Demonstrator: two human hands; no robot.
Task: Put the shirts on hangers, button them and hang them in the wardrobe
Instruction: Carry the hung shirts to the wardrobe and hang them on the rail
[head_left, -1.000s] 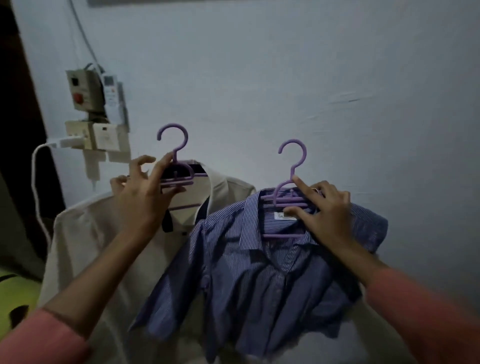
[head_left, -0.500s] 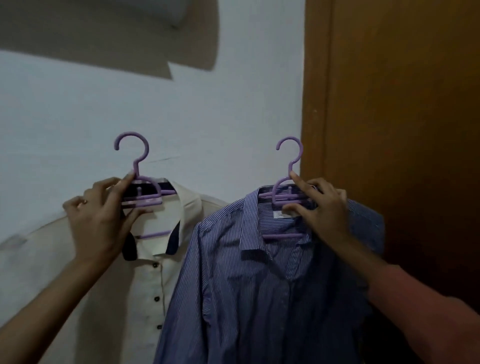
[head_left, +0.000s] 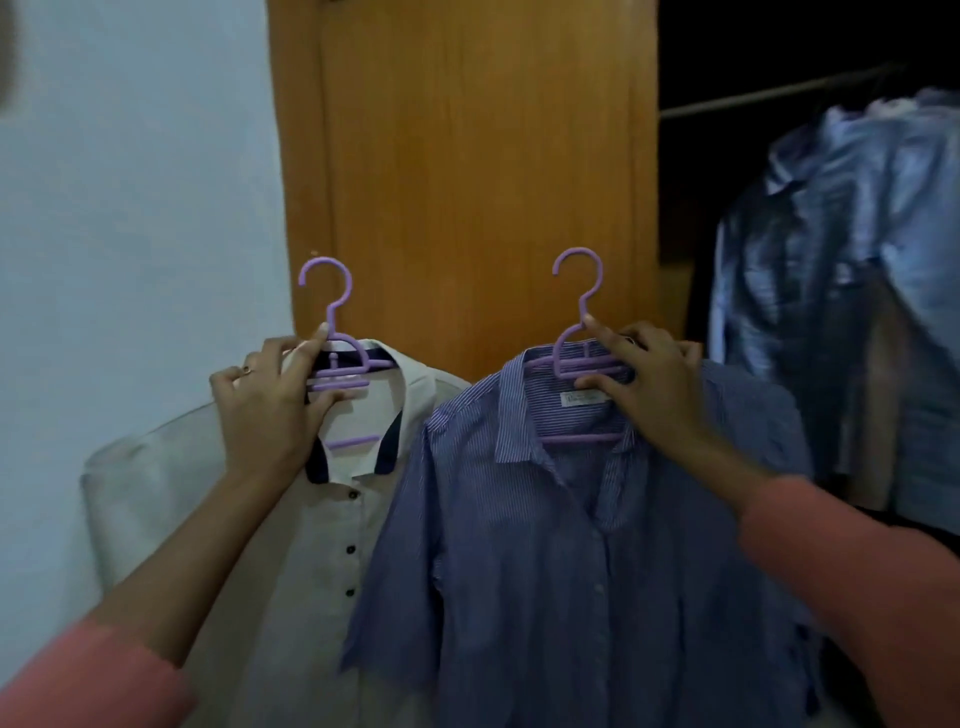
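My left hand (head_left: 270, 410) grips a purple hanger (head_left: 332, 332) that carries a cream shirt (head_left: 291, 561) with a dark inner collar and dark buttons. My right hand (head_left: 652, 387) grips a second purple hanger (head_left: 576, 317) bearing a blue striped shirt (head_left: 561, 561). Both shirts hang upright side by side in front of me, the blue one overlapping the cream one's right edge. Both hooks point up, free of any rail.
An orange-brown wooden wardrobe door (head_left: 467, 182) stands behind the hangers. To the right the dark wardrobe interior shows a rail (head_left: 769, 96) with a shiny blue garment (head_left: 841, 270) hanging on it. A pale wall (head_left: 130, 208) fills the left.
The view has swung right: the wall sockets are gone, and the wardrobe door, then its open interior with rail and hung clothes, have come into sight. Both hands keep their grip on the hangers.
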